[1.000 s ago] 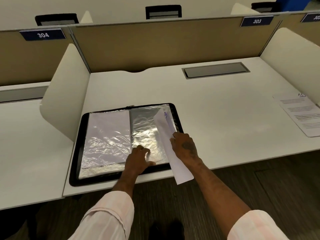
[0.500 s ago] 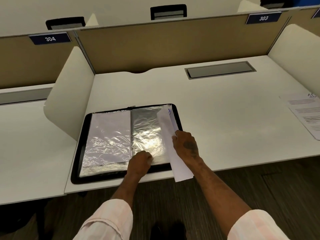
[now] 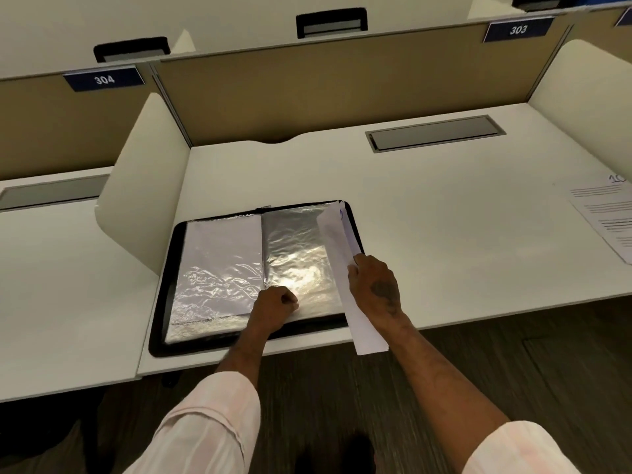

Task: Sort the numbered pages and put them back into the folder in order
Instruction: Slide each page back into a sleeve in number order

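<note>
Desk (image 3: 444, 234): right hand (image 3: 376, 285) fingers pinch page (image 3: 366, 331) over folder (image 3: 160, 302); left hand (image 3: 270, 311) pinches sleeve (image 3: 297, 244).

Your folder (image 3: 161, 302) lies open at the front left of the desk (image 3: 444, 251), just beside the side divider (image 3: 143, 186). Your left hand (image 3: 273, 307) pinches the near edge of its right-hand sleeve (image 3: 297, 248). Your right hand (image 3: 376, 285) holds a page (image 3: 337, 241) along the folder's right edge, and it's overhanging the desk front. Another sheet (image 3: 608, 220) lies far right, with the cable hatch (image 3: 434, 133) behind.
</note>
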`<state>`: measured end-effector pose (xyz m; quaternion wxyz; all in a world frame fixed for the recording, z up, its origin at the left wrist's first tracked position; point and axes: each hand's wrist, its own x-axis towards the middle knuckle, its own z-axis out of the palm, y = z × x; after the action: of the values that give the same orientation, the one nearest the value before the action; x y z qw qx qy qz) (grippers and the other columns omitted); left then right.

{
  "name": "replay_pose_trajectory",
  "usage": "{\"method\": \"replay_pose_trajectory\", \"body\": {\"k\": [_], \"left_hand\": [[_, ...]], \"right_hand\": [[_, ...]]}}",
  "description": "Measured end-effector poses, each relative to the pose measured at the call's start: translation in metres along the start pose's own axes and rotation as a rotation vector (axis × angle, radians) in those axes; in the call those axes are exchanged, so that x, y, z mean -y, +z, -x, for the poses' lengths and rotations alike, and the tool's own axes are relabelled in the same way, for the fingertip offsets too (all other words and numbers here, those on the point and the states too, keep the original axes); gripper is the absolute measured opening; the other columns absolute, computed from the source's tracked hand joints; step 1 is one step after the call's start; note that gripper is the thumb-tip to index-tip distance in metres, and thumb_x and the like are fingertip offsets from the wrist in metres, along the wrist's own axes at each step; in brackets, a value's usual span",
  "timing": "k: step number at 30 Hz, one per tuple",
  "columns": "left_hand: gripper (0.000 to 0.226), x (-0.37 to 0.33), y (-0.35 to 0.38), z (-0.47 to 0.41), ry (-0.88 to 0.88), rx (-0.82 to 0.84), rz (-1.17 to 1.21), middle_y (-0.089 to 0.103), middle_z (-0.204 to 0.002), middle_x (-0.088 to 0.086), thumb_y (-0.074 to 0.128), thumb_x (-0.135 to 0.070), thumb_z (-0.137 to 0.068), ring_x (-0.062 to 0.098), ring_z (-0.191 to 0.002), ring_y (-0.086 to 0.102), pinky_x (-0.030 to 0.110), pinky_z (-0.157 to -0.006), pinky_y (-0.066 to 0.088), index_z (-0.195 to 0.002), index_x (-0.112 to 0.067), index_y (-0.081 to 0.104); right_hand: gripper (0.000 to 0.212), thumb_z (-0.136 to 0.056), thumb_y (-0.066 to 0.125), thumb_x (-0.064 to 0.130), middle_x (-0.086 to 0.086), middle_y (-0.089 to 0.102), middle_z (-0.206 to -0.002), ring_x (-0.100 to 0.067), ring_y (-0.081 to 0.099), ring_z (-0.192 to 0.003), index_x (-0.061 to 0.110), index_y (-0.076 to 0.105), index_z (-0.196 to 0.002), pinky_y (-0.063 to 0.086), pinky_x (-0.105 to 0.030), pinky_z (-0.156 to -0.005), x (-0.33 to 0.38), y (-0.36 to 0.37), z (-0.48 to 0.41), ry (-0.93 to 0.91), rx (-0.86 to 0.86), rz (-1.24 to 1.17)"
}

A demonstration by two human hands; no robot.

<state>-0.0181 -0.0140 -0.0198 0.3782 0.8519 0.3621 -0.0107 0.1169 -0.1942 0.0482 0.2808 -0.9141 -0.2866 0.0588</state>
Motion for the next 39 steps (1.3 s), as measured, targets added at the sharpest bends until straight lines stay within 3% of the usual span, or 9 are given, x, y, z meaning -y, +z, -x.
{"method": "replay_pose_trajectory", "body": {"k": [3, 7, 11, 14, 19, 23, 25, 29, 39], "left_hand": [[0.02, -0.001, -0.003, 0.0, -0.003, -0.074, 0.019, 0.067, -0.077, -0.006, 0.083, -0.031, -0.075, 0.01, -0.074, 0.062, 0.026, -0.067, 0.045, -0.074, -0.022, 0.066], [0.025, -0.001, -0.004, -0.008, 0.046, 0.002, 0.047, 0.069, -0.076, -0.002, 0.076, -0.041, -0.081, 0.013, -0.074, 0.063, 0.029, -0.072, 0.048, -0.075, -0.018, 0.068], [0.021, 0.002, -0.003, -0.011, 0.118, 0.136, 0.034, 0.073, -0.093, 0.006, 0.062, -0.028, -0.094, 0.022, -0.088, 0.066, 0.03, -0.08, 0.046, -0.094, -0.01, 0.074], [0.015, 0.008, -0.001, -0.011, 0.182, 0.146, -0.043, 0.07, -0.105, 0.004, 0.065, -0.018, -0.091, 0.02, -0.1, 0.063, 0.03, -0.09, 0.047, -0.104, -0.015, 0.073], [0.015, 0.015, -0.001, -0.005, 0.212, 0.114, -0.241, 0.06, -0.105, 0.003, 0.062, -0.024, -0.09, 0.02, -0.101, 0.058, 0.032, -0.087, 0.047, -0.102, -0.019, 0.071], [0.018, 0.014, -0.002, -0.007, 0.178, 0.115, -0.14, 0.07, -0.106, 0.005, 0.058, -0.023, -0.093, 0.023, -0.1, 0.063, 0.032, -0.084, 0.049, -0.098, -0.016, 0.074], [0.02, 0.011, -0.004, -0.008, 0.17, 0.111, -0.105, 0.071, -0.104, 0.006, 0.059, -0.027, -0.095, 0.024, -0.098, 0.063, 0.032, -0.083, 0.047, -0.097, -0.015, 0.074], [0.024, 0.007, -0.004, -0.009, 0.123, 0.095, -0.118, 0.07, -0.108, 0.013, 0.053, -0.023, -0.098, 0.029, -0.097, 0.065, 0.032, -0.079, 0.048, -0.101, -0.01, 0.073], [0.024, 0.006, -0.006, 0.001, 0.147, -0.028, -0.074, 0.07, -0.112, 0.01, 0.055, -0.025, -0.096, 0.031, -0.106, 0.062, 0.028, -0.075, 0.039, -0.104, -0.015, 0.075]], "right_hand": [[0.032, -0.102, 0.041, 0.032, -0.006, 0.066, -0.11, -0.022, 0.064, -0.096, 0.01, 0.06, -0.117, 0.048, -0.026, -0.081, 0.007, -0.004, 0.006, 0.011, -0.037, 0.008], [0.031, -0.103, 0.04, 0.033, -0.004, 0.065, -0.11, -0.019, 0.064, -0.095, 0.012, 0.059, -0.116, 0.045, -0.021, -0.079, 0.015, -0.005, 0.021, 0.08, -0.061, 0.016], [0.031, -0.104, 0.037, 0.032, -0.004, 0.064, -0.111, -0.019, 0.063, -0.097, 0.013, 0.058, -0.116, 0.045, -0.022, -0.079, 0.02, -0.005, 0.04, 0.115, -0.09, 0.053], [0.033, -0.104, 0.037, 0.032, -0.006, 0.063, -0.113, -0.021, 0.063, -0.1, 0.012, 0.057, -0.12, 0.05, -0.028, -0.085, 0.025, -0.003, 0.054, 0.128, -0.101, 0.086], [0.03, -0.103, 0.041, 0.025, -0.009, 0.06, -0.114, -0.023, 0.062, -0.098, 0.01, 0.055, -0.125, 0.047, -0.028, -0.081, 0.036, 0.004, 0.066, 0.078, -0.181, 0.107], [0.031, -0.095, 0.055, 0.014, -0.01, 0.061, -0.119, -0.027, 0.064, -0.095, 0.008, 0.057, -0.126, 0.053, -0.031, -0.076, 0.05, 0.018, 0.08, -0.126, -0.215, 0.111], [0.041, -0.089, 0.062, 0.01, -0.011, 0.062, -0.122, -0.026, 0.064, -0.088, 0.009, 0.056, -0.13, 0.058, -0.035, -0.068, 0.055, 0.027, 0.091, -0.216, -0.202, 0.155], [0.054, -0.074, 0.076, 0.002, -0.008, 0.065, -0.12, -0.019, 0.061, -0.077, 0.01, 0.061, -0.125, 0.056, -0.027, -0.053, 0.063, 0.044, 0.118, -0.343, -0.121, 0.237], [0.054, -0.063, 0.083, 0.007, -0.006, 0.065, -0.119, -0.021, 0.064, -0.08, 0.01, 0.066, -0.114, 0.058, -0.031, -0.055, 0.034, 0.045, 0.153, -0.234, 0.141, 0.45]]}}
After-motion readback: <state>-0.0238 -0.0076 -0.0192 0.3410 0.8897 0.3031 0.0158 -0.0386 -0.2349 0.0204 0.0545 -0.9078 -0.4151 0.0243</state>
